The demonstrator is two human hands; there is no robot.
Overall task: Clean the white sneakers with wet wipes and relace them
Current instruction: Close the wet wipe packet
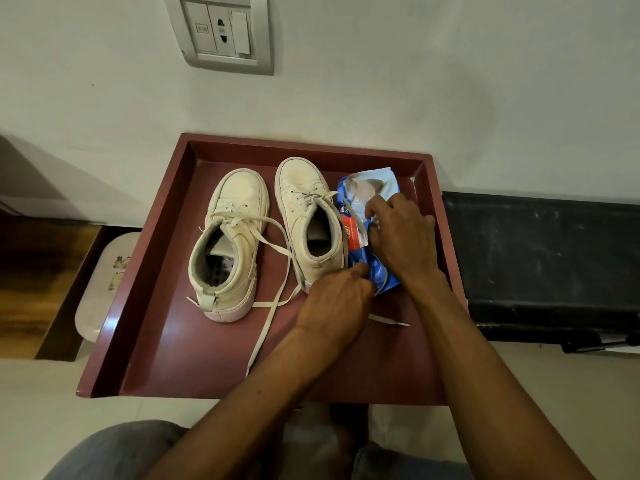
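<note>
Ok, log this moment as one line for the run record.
left hand: pinning wipes pack | right hand: at pack opening | sneakers: laced, untied, untouched on tray

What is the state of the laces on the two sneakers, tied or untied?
Untied. The laces trail loose from both sneakers across the red tray, with no knot or bow.
</note>
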